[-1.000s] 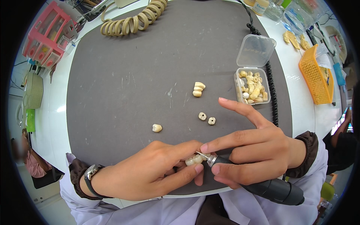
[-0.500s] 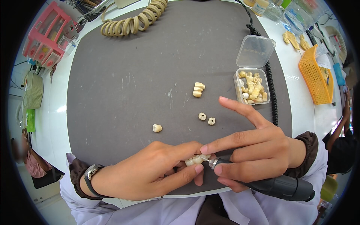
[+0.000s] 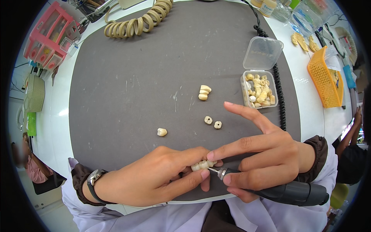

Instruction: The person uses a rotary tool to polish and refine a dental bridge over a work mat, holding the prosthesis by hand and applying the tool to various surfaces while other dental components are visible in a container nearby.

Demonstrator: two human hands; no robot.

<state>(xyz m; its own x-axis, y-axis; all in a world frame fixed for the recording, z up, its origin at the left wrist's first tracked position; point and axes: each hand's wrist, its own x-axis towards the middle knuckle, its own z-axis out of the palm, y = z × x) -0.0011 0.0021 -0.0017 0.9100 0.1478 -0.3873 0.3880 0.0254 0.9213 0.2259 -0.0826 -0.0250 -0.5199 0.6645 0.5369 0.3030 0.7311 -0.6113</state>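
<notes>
**Dental bridge (image 3: 203,165) held in the left hand (image 3: 164,168) beside a rotary handpiece (image 3: 286,193)**

Work surface seen from above, parts given in descending order of size. A white table (image 3: 58,112) carries a broad grey mat (image 3: 135,85) with pale scratches near its middle. On the table beyond the mat's far left corner stands a pink drawer unit (image 3: 48,33); an orange basket (image 3: 317,81) stands on the opposite side. A beige coiled hose (image 3: 135,25) lies across the far edge of the mat, and a black coiled cord (image 3: 282,100) runs along its right side.

Both hands meet over the near part of the mat. The left hand's fingers are clamped on the bridge. The right hand (image 3: 268,156) has its thumb and fingers closed around the black handpiece; its outermost finger stretches out, apart from the others, while the next one rests at the bridge.

A clear box (image 3: 244,91), its lid (image 3: 264,52) open, holds many tooth-shaped pieces (image 3: 262,91) just beyond the right hand. The bridge, a pale row of joined units, lies between the two hands, partly covered by fingers. A joined block (image 3: 205,92) of tooth forms rests near the mat's centre. Nearer the hands are a single crown (image 3: 162,132) and two pierced pieces (image 3: 208,120) with dark holes. The handpiece's thin tip (image 3: 213,169) points at the bridge; whether they touch cannot be told.
</notes>
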